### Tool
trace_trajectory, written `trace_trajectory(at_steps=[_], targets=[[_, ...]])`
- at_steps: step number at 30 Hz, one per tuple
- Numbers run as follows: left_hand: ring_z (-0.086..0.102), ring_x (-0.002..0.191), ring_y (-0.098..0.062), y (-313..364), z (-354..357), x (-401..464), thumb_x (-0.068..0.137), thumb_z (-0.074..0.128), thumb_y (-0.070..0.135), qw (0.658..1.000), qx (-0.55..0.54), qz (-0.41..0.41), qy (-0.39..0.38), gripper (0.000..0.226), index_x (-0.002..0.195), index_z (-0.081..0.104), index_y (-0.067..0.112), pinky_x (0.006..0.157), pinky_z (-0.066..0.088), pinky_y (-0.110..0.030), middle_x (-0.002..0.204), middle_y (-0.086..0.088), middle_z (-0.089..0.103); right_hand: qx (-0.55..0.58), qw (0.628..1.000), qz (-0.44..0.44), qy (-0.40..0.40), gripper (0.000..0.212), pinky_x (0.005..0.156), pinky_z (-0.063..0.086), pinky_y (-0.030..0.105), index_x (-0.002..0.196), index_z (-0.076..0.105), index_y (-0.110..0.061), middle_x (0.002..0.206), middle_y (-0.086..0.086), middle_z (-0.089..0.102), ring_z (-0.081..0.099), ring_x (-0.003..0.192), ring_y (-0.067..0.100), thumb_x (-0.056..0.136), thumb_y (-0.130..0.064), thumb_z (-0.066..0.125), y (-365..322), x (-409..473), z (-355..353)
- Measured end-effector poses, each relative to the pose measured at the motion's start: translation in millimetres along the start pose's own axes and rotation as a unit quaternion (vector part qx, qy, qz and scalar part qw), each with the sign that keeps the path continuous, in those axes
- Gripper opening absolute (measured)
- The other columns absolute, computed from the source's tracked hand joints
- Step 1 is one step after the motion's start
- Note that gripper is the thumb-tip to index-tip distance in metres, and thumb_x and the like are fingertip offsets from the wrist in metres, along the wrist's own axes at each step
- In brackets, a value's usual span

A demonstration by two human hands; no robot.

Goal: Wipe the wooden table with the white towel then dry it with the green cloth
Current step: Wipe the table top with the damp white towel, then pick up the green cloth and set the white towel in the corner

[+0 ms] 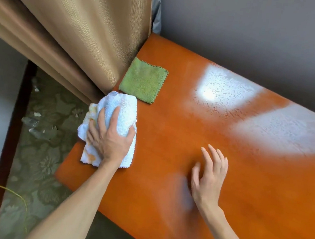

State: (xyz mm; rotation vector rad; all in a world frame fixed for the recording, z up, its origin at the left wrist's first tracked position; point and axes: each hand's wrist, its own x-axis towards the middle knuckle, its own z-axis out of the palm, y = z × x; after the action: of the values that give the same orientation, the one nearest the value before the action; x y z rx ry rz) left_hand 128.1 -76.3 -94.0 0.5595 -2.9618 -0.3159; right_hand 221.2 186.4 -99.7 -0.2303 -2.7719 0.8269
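Note:
The orange-brown wooden table [170,132] fills the middle and right of the head view. My left hand [109,138] presses down on the crumpled white towel [123,107], which has orange stains and lies at the table's left edge. Just beyond the towel, near the far left corner, the green cloth [144,80] lies flat and folded square. My right hand [210,173] rests flat on the bare wood in the middle of the table, fingers spread, holding nothing.
A tan curtain [71,26] hangs along the table's left side, touching its edge by the green cloth. A grey wall [246,28] runs behind the table. Patterned carpet [42,147] with small scraps lies below on the left. Bright light patches reflect on the table's far right.

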Motion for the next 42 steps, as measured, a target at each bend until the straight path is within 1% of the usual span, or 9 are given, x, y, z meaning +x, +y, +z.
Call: trace_trajectory(at_steps=[5,9,14,21,24,27,34,38,42], targets=[[0.043,0.132,-0.045,-2,3,-2,0.080,0.057,0.064,1.000,-0.007,0.008,0.013,0.070,0.144,0.052,0.035,0.104,0.037,-0.058,0.156,-0.004,0.041,0.070,0.992,-0.075,-0.079,0.050,0.116,0.035,0.044,0.134,0.055,-0.003,0.140,0.014,0.054,0.046,0.134,0.033,0.085,-0.005,0.065,-71,117,40],[0.045,0.129,-0.047,-5,6,2,0.079,0.060,0.060,0.999,-0.013,0.022,0.027,0.067,0.140,0.058,0.031,0.102,0.038,-0.059,0.153,-0.007,0.045,-0.030,0.966,-0.154,-0.207,0.068,0.113,0.035,0.053,0.137,0.053,-0.004,0.142,0.016,0.053,0.045,0.133,0.040,0.073,-0.012,0.074,-115,184,90],[0.044,0.130,-0.047,-6,7,5,0.076,0.065,0.059,0.999,-0.018,0.030,0.003,0.070,0.140,0.055,0.035,0.103,0.036,-0.060,0.154,-0.007,0.044,-0.092,0.962,-0.191,-0.175,0.026,0.080,0.050,0.045,0.100,0.067,-0.006,0.102,0.013,0.066,0.063,0.095,0.038,0.075,-0.010,0.073,-120,198,108],[0.042,0.131,-0.052,19,2,42,0.073,0.067,0.059,0.998,-0.038,0.018,-0.052,0.071,0.139,0.057,0.035,0.106,0.034,-0.062,0.155,-0.007,0.043,0.121,0.978,0.168,0.003,0.010,0.068,0.044,0.034,0.107,0.049,-0.012,0.089,-0.001,0.056,0.054,0.077,0.015,0.101,-0.019,0.044,-72,199,2],[0.040,0.132,-0.054,66,13,96,0.073,0.074,0.055,0.994,-0.070,0.039,-0.069,0.072,0.140,0.055,0.037,0.108,0.032,-0.064,0.155,-0.007,0.041,0.145,0.964,0.220,0.040,0.018,0.056,0.039,0.009,0.116,0.050,-0.005,0.089,-0.005,0.054,0.053,0.070,-0.010,0.103,-0.016,0.045,-52,176,-37],[0.032,0.138,-0.054,118,20,118,0.076,0.072,0.049,0.985,-0.077,0.098,-0.123,0.073,0.144,0.049,0.038,0.114,0.024,-0.063,0.160,-0.006,0.034,0.124,0.960,0.246,0.050,0.019,0.063,0.038,0.008,0.119,0.052,-0.004,0.102,0.003,0.054,0.046,0.072,0.000,0.103,-0.014,0.047,-36,151,-50],[0.041,0.132,-0.047,155,17,49,0.053,0.078,0.048,0.878,-0.009,0.422,-0.226,0.087,0.137,0.056,0.043,0.116,0.021,-0.056,0.154,-0.003,0.044,0.134,0.940,0.282,0.136,0.028,0.085,0.042,0.038,0.119,0.051,-0.006,0.111,0.008,0.054,0.053,0.100,0.025,0.097,-0.022,0.046,-20,134,-41],[0.040,0.137,-0.050,113,-5,-1,0.047,0.083,0.039,0.774,-0.011,0.570,-0.277,0.088,0.131,0.059,0.043,0.118,0.009,-0.058,0.155,-0.002,0.043,0.143,0.941,0.268,0.148,0.033,0.086,0.040,0.031,0.120,0.052,-0.002,0.111,0.006,0.052,0.049,0.099,0.017,0.095,-0.023,0.045,-26,135,-30],[0.015,0.150,-0.047,37,-35,-38,0.055,0.072,0.028,0.791,0.000,0.545,-0.279,0.076,0.127,0.057,0.047,0.113,0.009,-0.069,0.166,0.005,0.025,0.165,0.940,0.270,0.130,0.032,0.085,0.039,0.028,0.120,0.052,-0.004,0.112,0.006,0.052,0.049,0.099,0.016,0.095,-0.023,0.044,-31,125,-14]])
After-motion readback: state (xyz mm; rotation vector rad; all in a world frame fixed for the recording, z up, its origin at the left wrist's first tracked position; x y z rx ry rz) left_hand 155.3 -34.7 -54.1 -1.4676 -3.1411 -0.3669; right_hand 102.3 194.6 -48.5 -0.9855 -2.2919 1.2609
